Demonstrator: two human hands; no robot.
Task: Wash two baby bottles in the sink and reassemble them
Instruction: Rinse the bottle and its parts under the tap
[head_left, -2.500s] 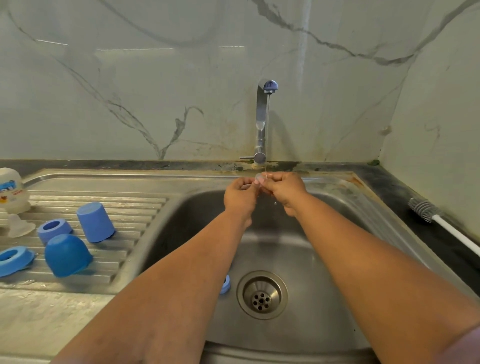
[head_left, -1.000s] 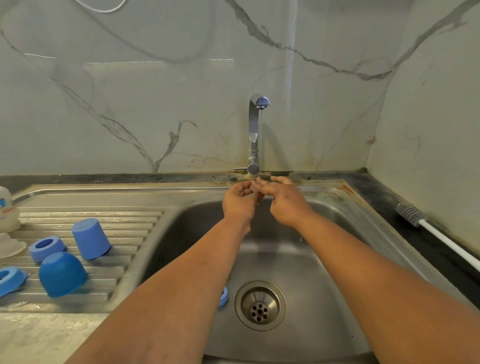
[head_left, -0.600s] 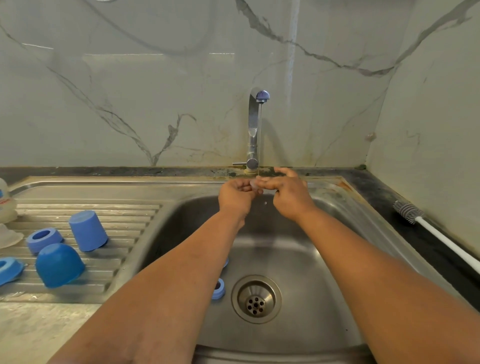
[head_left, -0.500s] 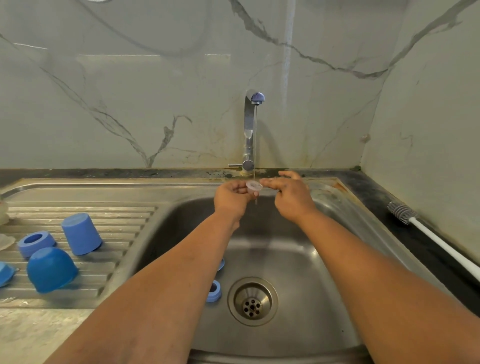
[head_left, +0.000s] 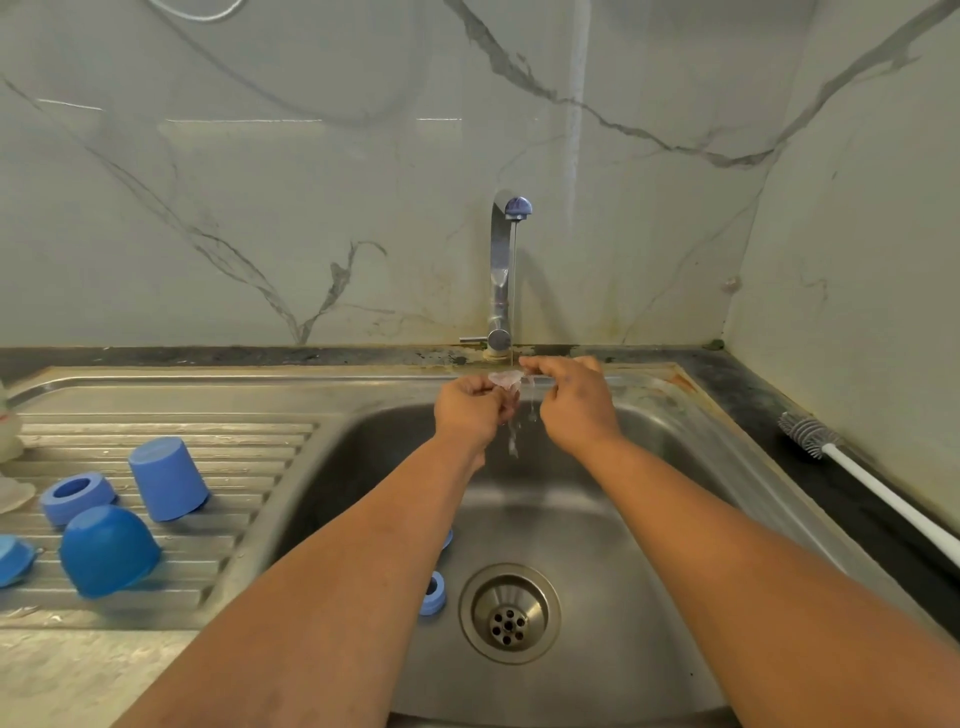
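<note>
Nearest you, below your forearms, the round steel drain (head_left: 509, 613) sits in the floor of the stainless sink (head_left: 649, 545), and a small blue plastic ring (head_left: 432, 592) lies on the sink floor just left of it, under your left forearm and well short of your hands. Out to the left of your left arm, on the ribbed steel drainboard (head_left: 249, 457), the upturned blue plastic caps (head_left: 166, 486) and a blue collar ring (head_left: 77, 496) stand apart from the action.

Further out, your hands meet under the stream. Your left hand (head_left: 470, 413) has its fingers curled round the small clear silicone teat (head_left: 506, 380), pinching it from the left. Your right hand (head_left: 574, 402) reaches in from the right, its forefinger and thumb extended onto the teat's rim. The teat lies right between the two hands, held by the left, so that's the hand to turn it. I can't tell which way its tip points.

Directly above, water drops thinly from the upright chrome tap (head_left: 501, 270) onto the teat and trails off below your fingers.
</note>
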